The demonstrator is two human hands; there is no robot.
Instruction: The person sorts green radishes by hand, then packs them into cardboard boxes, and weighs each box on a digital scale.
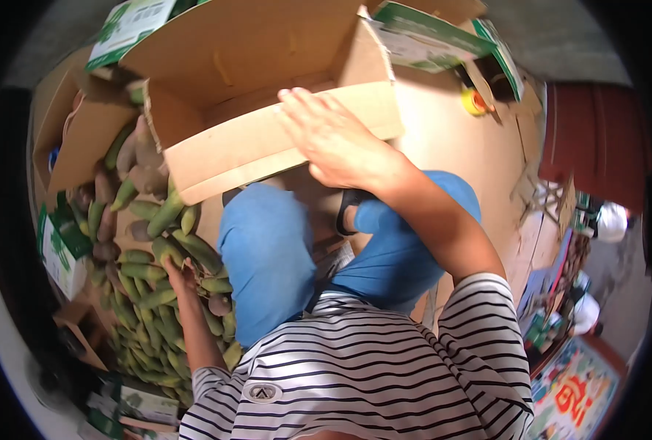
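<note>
An open cardboard box (230,158) stands in front of my knees, its near flap folded outward and its inside showing bare cardboard. My right hand (333,139) lies on that flap with its fingers stretched out, holding nothing. To the left, a large pile of green and brownish elongated vegetables (150,323) spreads over the floor. My left hand (181,275) reaches into the pile beside my left knee and touches the vegetables; its fingers are partly hidden, so its grip is unclear.
Green and white cartons (62,253) stand at the left, with another open box (84,147) behind. A yellow tape roll (474,103) lies at the back right near a green-edged carton (428,40). A dark red panel (590,143) stands far right.
</note>
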